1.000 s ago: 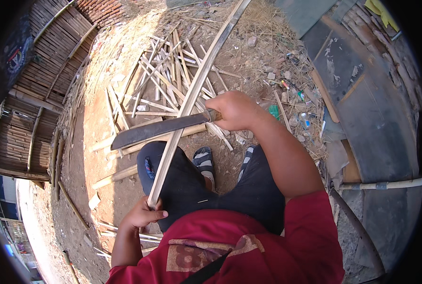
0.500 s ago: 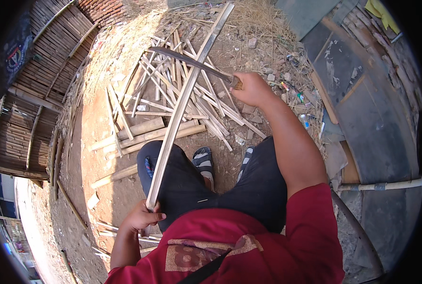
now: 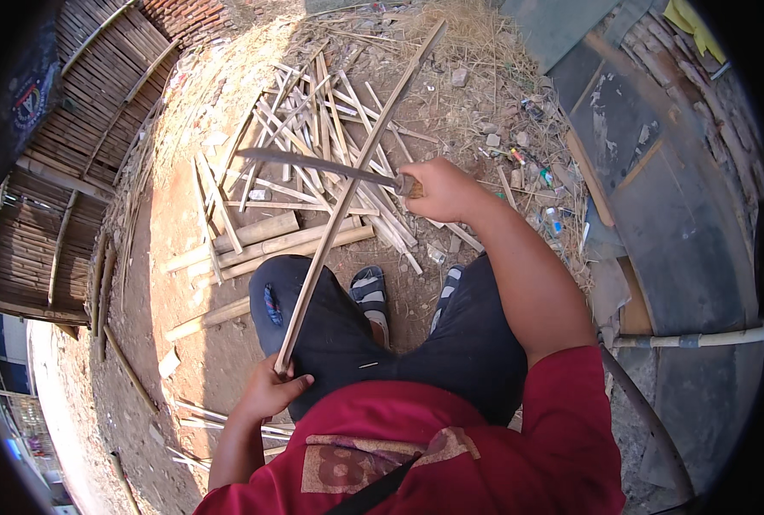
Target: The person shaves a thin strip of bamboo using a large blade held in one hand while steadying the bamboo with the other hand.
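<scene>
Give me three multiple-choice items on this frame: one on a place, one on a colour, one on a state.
1. Where is the left hand on the long bamboo strip?
A. near end
B. middle
C. far tip

2. What colour is the shirt?
A. blue
B. red
C. white

3. How is the long knife held?
A. lying on the ground
B. raised, blade across the strip
C. tucked under an arm

Key: 1 A, fingers close round the near end; 2 B, red fabric; 3 B, the right hand grips its handle above the ground.
</scene>
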`<action>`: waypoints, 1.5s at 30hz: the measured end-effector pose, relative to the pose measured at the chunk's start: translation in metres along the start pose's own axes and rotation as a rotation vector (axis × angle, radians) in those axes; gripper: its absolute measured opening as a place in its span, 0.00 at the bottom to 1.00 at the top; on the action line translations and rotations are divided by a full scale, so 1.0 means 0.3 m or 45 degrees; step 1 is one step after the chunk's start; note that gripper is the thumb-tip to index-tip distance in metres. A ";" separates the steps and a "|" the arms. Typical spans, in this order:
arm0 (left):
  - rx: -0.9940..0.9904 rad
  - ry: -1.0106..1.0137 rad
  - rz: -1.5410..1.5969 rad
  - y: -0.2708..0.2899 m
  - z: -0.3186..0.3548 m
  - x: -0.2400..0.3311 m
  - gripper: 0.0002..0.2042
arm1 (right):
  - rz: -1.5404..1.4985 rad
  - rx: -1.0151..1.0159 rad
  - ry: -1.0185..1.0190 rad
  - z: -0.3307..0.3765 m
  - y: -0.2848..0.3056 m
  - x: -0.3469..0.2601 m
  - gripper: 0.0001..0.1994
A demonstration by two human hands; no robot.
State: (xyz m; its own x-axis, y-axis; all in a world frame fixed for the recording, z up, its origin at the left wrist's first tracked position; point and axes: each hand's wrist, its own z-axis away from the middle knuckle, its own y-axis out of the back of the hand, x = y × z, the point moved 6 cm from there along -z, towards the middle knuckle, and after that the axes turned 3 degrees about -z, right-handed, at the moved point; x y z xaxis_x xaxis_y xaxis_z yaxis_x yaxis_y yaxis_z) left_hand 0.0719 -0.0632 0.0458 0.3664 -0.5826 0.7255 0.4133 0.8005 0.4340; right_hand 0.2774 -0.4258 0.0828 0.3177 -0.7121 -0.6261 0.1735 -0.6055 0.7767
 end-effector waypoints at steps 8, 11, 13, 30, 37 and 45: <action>-0.012 0.156 0.230 0.132 0.054 -0.068 0.15 | -0.444 0.586 -0.434 0.003 0.148 0.343 0.15; -0.104 0.125 0.475 0.205 0.062 -0.154 0.18 | -1.127 0.613 -0.660 0.055 0.107 0.419 0.10; -0.016 0.145 0.443 0.247 0.065 -0.128 0.18 | -1.276 0.685 -0.690 0.073 0.130 0.412 0.09; -0.468 0.069 0.301 0.280 -0.394 0.321 0.21 | -0.333 0.572 -0.453 0.106 0.221 0.246 0.28; -0.505 -0.026 0.276 0.187 -0.269 0.258 0.20 | 0.153 0.068 0.115 0.075 0.078 -0.054 0.23; -0.272 0.254 0.535 0.074 0.058 -0.134 0.12 | 0.152 -0.261 0.137 0.070 -0.090 -0.070 0.20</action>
State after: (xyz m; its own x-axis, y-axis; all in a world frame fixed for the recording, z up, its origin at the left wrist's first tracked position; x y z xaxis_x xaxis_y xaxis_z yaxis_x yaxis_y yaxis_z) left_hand 0.0519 -0.0194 0.0354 0.6811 -0.2485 0.6888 0.3493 0.9370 -0.0074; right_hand 0.2463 -0.4020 0.0734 0.4425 -0.7258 -0.5267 0.3106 -0.4270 0.8492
